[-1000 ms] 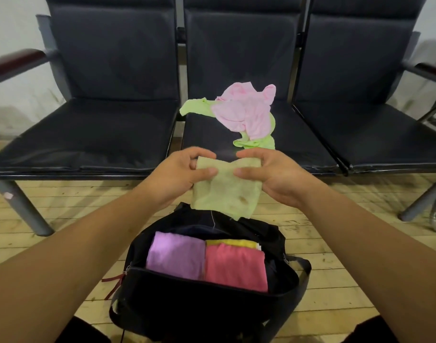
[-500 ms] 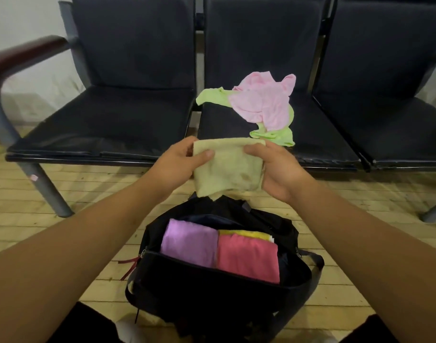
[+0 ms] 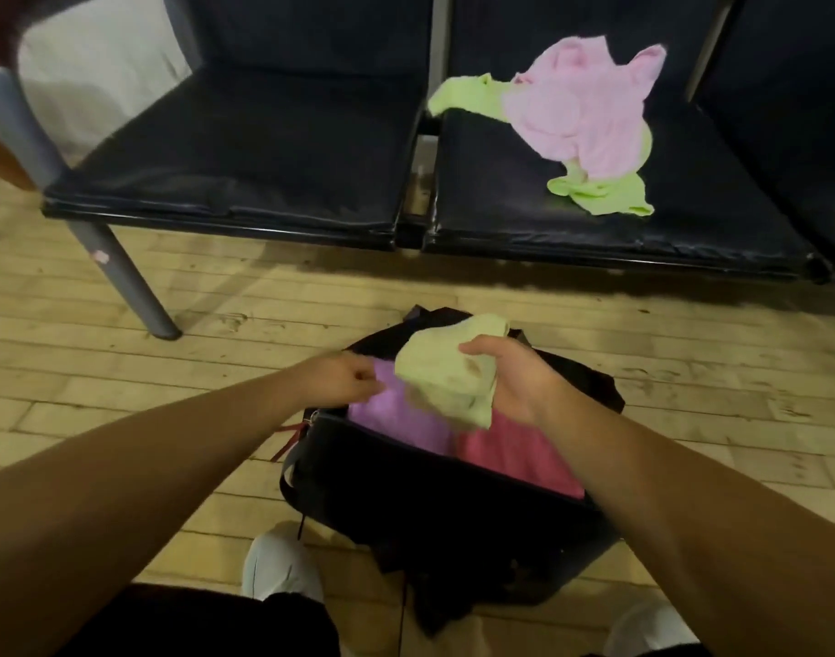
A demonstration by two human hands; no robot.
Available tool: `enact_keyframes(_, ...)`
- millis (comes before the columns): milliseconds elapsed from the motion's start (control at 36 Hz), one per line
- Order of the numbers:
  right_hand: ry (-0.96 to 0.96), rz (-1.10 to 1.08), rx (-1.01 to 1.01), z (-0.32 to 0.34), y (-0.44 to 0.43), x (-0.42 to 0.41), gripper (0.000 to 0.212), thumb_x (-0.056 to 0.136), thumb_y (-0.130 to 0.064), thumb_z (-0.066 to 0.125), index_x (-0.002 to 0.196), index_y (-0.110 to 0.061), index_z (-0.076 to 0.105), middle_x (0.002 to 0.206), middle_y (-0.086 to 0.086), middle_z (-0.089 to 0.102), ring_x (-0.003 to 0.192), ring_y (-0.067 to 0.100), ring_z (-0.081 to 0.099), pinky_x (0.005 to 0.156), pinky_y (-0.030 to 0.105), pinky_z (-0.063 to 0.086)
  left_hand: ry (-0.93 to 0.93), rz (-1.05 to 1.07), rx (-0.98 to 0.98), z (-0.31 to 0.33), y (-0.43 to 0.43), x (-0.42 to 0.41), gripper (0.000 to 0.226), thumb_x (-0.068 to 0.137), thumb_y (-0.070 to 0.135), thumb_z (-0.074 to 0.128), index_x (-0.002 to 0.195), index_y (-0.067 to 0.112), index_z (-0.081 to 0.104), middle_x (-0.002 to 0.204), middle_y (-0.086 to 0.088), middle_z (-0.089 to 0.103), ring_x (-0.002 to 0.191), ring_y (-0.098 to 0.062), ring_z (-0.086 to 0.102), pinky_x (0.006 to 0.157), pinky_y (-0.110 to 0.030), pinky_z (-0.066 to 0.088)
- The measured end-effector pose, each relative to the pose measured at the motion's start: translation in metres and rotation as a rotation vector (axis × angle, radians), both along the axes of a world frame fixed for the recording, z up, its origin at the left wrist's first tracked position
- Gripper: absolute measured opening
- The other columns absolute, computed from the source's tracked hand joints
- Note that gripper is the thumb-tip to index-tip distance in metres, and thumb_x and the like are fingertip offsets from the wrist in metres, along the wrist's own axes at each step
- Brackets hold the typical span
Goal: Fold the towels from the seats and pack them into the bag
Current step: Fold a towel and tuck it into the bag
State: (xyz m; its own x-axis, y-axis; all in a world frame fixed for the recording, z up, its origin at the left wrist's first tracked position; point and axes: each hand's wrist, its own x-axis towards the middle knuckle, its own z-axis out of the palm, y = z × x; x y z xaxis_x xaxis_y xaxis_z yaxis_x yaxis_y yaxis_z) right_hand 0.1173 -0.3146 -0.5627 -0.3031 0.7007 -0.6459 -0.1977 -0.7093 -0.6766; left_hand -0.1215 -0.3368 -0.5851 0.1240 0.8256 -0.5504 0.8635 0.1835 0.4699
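My right hand (image 3: pixel 517 379) grips a folded pale green towel (image 3: pixel 446 377) just above the open black bag (image 3: pixel 434 476) on the floor. My left hand (image 3: pixel 342 379) hovers at the bag's left rim with loosely curled fingers and is off the towel. Inside the bag lie a folded purple towel (image 3: pixel 394 414) on the left and a folded pink-red towel (image 3: pixel 515 450) on the right. On the middle seat (image 3: pixel 496 187) a crumpled light pink towel (image 3: pixel 581 101) lies on top of a lime green towel (image 3: pixel 600 199).
A row of dark padded seats runs across the back; the left seat (image 3: pixel 245 149) holds nothing. A grey metal leg (image 3: pixel 129 282) stands on the wooden floor left of the bag. My white shoes (image 3: pixel 280 564) flank the bag's near side.
The pale green towel came down from chest height to just over the bag. My left hand let go of it; only my right hand holds it now. The view tilted downward.
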Motion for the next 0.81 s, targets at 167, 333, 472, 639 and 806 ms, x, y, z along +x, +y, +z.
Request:
enact_keyframes(167, -0.228, 0.021, 0.027, -0.067, 0.007, 0.000, 0.087, 0.036, -0.022, 0.079, 0.120, -0.009, 0.066, 0.116, 0.017, 0.072, 0.107, 0.036, 0.069, 0.100, 0.057, 0.051, 0.233, -0.383, -0.103, -0.074, -0.018, 0.006, 0.049, 0.090, 0.043, 0.065, 0.130, 0.022, 0.048, 0.132, -0.003, 0.055, 0.115, -0.020, 0.053, 0.103, -0.039, 0.042)
enact_keyframes(333, -0.355, 0.110, -0.030, -0.103, 0.020, -0.007, 0.082, 0.041, -0.026, 0.081, 0.121, -0.017, 0.065, 0.125, 0.009, 0.065, 0.113, 0.033, 0.061, 0.100, 0.048, 0.051, 0.288, -0.547, 0.007, -0.090, -0.015, 0.001, 0.036, 0.097, 0.031, 0.056, 0.132, 0.023, 0.055, 0.130, -0.006, 0.058, 0.121, -0.026, 0.054, 0.101, -0.037, 0.039)
enact_keyframes(472, -0.171, 0.240, -0.128, -0.072, 0.010, -0.031, 0.027, 0.081, -0.001, 0.056, 0.105, -0.003, 0.069, 0.098, 0.018, 0.072, 0.088, 0.035, 0.069, 0.081, 0.043, 0.056, 0.178, -0.696, -0.195, -0.048, -0.011, -0.007, 0.038, 0.099, 0.021, 0.057, 0.137, 0.023, 0.055, 0.130, -0.002, 0.058, 0.117, -0.021, 0.054, 0.087, -0.024, 0.038)
enact_keyframes(639, -0.228, 0.391, -0.124, -0.111, 0.008, -0.054, 0.026, 0.088, 0.001, 0.061, 0.113, -0.006, 0.065, 0.092, 0.014, 0.074, 0.079, 0.026, 0.073, 0.066, 0.034, 0.060, 0.206, -0.740, -0.197, -0.033, -0.016, -0.021, 0.037, 0.100, 0.022, 0.054, 0.137, 0.024, 0.056, 0.130, -0.001, 0.059, 0.111, -0.018, 0.055, 0.083, -0.023, 0.037)
enact_keyframes(806, -0.556, 0.378, 0.166, -0.159, 0.000, -0.051, 0.041, 0.079, 0.000, 0.070, 0.120, -0.001, 0.067, 0.113, 0.019, 0.071, 0.108, 0.034, 0.067, 0.098, 0.050, 0.053, 0.173, -0.610, -0.050, -0.039, -0.014, -0.026, 0.029, 0.097, 0.023, 0.058, 0.125, 0.020, 0.065, 0.120, -0.002, 0.065, 0.106, -0.019, 0.060, 0.090, -0.030, 0.048)
